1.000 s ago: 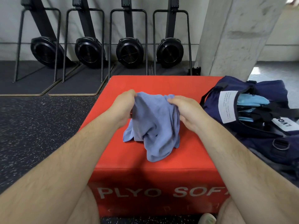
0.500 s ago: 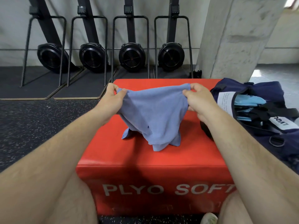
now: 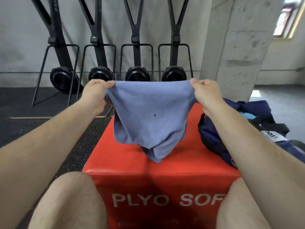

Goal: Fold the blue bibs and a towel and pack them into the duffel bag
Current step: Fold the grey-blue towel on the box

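A second ago the blue-grey towel (image 3: 149,119) was a bunched lump between two hands held close together over the red plyo box (image 3: 128,164). Now it is lifted to the middle of the frame and drawn out sideways, its top edge stretched nearly straight. The left hand (image 3: 94,95) has moved out to centre left and the right hand (image 3: 204,94) to centre right, each pinching a top corner between thumb and curled fingers (image 3: 195,83). The cloth hangs down in front of the box, tapering to a loose point whose lowest folds seem to hang just above the box top or brush it — I cannot tell which.

That reads as the opening of the fold: the piece is shaken flat and squared, but no crease is made yet, and packing comes after.

The navy duffel bag (image 3: 214,138) sits at centre right, against the box's right side and behind the right forearm, which covers much of it. A sliver of light blue fabric (image 3: 246,115) shows at its opening — probably bibs already packed, though too little is visible to be sure. Its white label is cut short by the arm. The lower corners of the towel are folded behind the front layer, so its full shape is unclear. A small dark speck sits near the cloth's middle; a hole or a stain, I cannot say.
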The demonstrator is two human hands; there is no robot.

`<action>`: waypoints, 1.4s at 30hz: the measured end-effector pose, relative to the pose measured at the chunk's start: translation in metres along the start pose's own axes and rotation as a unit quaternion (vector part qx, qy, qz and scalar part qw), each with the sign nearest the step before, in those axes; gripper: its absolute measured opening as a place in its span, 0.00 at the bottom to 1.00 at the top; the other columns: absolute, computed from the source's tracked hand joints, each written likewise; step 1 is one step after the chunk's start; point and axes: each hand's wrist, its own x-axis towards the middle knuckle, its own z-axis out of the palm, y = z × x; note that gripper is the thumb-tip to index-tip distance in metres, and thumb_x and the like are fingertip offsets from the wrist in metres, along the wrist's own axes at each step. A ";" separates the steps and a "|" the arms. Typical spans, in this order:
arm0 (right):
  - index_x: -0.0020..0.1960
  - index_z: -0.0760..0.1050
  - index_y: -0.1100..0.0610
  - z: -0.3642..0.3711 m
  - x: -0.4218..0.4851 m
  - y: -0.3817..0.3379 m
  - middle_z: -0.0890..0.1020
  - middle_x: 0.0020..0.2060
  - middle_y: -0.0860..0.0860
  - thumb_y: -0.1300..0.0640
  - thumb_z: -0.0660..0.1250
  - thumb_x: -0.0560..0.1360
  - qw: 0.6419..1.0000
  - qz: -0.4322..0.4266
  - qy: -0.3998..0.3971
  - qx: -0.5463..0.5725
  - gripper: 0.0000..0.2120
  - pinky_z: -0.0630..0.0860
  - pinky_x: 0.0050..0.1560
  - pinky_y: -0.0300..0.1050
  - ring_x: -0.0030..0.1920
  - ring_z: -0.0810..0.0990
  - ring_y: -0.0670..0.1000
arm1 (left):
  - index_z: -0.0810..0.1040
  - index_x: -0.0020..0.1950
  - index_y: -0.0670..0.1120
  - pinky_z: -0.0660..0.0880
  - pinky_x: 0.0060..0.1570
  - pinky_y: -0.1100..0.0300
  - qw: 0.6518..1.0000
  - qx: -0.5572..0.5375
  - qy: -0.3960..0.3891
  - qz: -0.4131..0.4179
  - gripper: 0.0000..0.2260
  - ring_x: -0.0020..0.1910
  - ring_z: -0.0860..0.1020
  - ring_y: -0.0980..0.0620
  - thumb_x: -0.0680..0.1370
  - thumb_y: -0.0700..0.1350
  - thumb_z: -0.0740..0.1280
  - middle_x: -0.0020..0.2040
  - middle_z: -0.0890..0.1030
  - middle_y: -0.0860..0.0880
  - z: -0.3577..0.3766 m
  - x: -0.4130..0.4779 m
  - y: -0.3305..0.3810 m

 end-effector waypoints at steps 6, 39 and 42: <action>0.32 0.67 0.51 -0.009 0.017 -0.063 0.67 0.29 0.51 0.49 0.71 0.74 1.000 0.014 -0.001 0.028 0.18 0.65 0.34 0.42 0.32 0.64 0.51 | 0.67 0.39 0.51 0.70 0.30 0.63 0.989 0.036 0.059 0.131 0.15 0.31 0.71 0.54 0.74 0.42 0.74 0.36 0.73 0.51 0.010 -0.009 0.066; 0.47 0.81 0.53 -0.029 0.024 -0.089 0.85 0.46 0.49 0.76 0.67 0.67 0.992 -0.061 -0.095 0.062 0.20 0.79 0.49 0.40 0.48 0.84 0.47 | 0.82 0.44 0.42 0.72 0.38 0.77 0.906 0.319 0.033 0.277 0.10 0.45 0.80 0.60 0.72 0.30 0.65 0.49 0.84 0.51 -0.003 -0.023 0.082; 0.49 0.80 0.54 -0.033 0.025 -0.086 0.86 0.46 0.50 0.73 0.70 0.69 0.992 -0.075 -0.081 0.062 0.17 0.81 0.50 0.41 0.48 0.85 0.47 | 0.81 0.44 0.43 0.75 0.42 0.69 0.902 0.317 0.045 0.289 0.09 0.42 0.79 0.60 0.74 0.32 0.63 0.49 0.84 0.52 -0.005 -0.022 0.080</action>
